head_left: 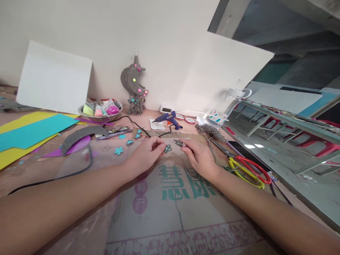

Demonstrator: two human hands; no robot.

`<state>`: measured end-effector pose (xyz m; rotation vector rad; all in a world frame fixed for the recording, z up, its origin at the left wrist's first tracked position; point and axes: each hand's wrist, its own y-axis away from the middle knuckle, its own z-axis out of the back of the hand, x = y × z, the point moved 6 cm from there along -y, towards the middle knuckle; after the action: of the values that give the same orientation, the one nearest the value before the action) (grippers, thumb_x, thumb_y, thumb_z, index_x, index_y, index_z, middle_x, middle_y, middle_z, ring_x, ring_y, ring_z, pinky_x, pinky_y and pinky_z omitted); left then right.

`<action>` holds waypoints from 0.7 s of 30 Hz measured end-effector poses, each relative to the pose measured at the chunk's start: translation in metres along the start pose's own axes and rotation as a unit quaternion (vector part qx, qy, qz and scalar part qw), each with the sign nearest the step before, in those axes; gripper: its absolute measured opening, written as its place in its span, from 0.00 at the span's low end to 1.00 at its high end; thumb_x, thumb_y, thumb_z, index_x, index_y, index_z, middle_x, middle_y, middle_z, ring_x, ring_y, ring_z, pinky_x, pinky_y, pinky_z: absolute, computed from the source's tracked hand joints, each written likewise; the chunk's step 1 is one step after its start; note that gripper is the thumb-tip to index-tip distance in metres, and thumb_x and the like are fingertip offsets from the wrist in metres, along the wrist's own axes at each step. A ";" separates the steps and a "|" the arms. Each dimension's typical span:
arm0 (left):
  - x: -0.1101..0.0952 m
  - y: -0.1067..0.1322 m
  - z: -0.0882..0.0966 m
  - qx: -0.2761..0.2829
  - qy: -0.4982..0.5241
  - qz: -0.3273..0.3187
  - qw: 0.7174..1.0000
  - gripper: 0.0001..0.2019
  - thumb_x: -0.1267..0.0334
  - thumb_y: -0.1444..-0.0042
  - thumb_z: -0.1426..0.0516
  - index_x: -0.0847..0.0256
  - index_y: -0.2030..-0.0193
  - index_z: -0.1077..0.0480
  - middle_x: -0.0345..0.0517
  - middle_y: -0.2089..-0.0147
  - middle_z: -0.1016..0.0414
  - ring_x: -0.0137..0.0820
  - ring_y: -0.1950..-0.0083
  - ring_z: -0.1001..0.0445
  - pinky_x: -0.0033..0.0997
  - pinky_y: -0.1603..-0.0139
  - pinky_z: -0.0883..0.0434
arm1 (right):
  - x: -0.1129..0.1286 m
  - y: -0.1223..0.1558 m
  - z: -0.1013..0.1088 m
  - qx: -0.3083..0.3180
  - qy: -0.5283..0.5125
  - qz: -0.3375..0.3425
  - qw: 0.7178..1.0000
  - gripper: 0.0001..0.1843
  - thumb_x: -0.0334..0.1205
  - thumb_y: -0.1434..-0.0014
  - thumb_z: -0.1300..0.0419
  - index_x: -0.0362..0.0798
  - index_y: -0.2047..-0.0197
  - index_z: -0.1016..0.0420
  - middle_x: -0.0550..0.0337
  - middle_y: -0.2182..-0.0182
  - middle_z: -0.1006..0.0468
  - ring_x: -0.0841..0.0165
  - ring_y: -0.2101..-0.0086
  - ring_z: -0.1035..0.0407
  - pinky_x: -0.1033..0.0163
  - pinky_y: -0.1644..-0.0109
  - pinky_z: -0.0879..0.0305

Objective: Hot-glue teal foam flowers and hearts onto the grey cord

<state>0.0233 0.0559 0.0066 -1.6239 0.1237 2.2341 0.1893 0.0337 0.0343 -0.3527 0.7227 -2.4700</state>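
My left hand (146,153) pinches a small grey and teal flower (167,148) at its fingertips. In my right hand (199,157) is a pair of small thread snips (179,143), their tips pointing left toward the flower without visibly touching it. Grey yarn (192,174) trails under my right hand and across the printed board (148,226) below. Left of my left hand lie a teal flower cutout (118,151) and a small teal heart (129,142). My palm hides most of the snips' handles.
Behind the hands lies a blue glue gun (167,118) with a black cord. Large scissors (248,170) and a phone (248,156) are at right. A metal bowl (99,118) holds colourful packets. A grey moon ornament (134,81) hangs on the wall.
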 end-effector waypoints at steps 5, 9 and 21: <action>0.002 0.000 0.000 -0.004 0.003 -0.004 1.000 0.10 0.56 0.43 0.50 0.61 0.65 0.35 0.40 0.69 0.28 0.27 0.69 0.31 0.25 0.69 0.36 | -0.013 0.001 -0.002 -0.007 -0.043 -0.072 0.996 0.17 0.44 0.37 0.52 0.47 0.50 0.29 0.52 0.58 0.22 0.60 0.58 0.28 0.57 0.55 0.34; 0.003 -0.002 0.001 -0.005 0.002 -0.004 1.000 0.11 0.55 0.42 0.51 0.61 0.64 0.35 0.41 0.69 0.28 0.27 0.70 0.31 0.25 0.70 0.37 | -0.023 -0.001 -0.011 0.018 -0.056 -0.110 0.992 0.19 0.41 0.37 0.51 0.48 0.44 0.35 0.52 0.54 0.25 0.60 0.56 0.30 0.56 0.53 0.34; 0.010 -0.005 0.000 -0.013 0.023 0.005 1.000 0.12 0.53 0.43 0.51 0.60 0.64 0.35 0.40 0.69 0.30 0.26 0.72 0.33 0.25 0.73 0.37 | -0.019 -0.007 -0.009 0.008 -0.074 -0.064 0.995 0.13 0.38 0.39 0.49 0.49 0.51 0.31 0.51 0.54 0.29 0.60 0.52 0.35 0.53 0.47 0.40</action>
<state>0.0225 0.0625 -0.0017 -1.6937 0.1166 2.2150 0.1985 0.0535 0.0292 -0.5871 0.6365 -2.5342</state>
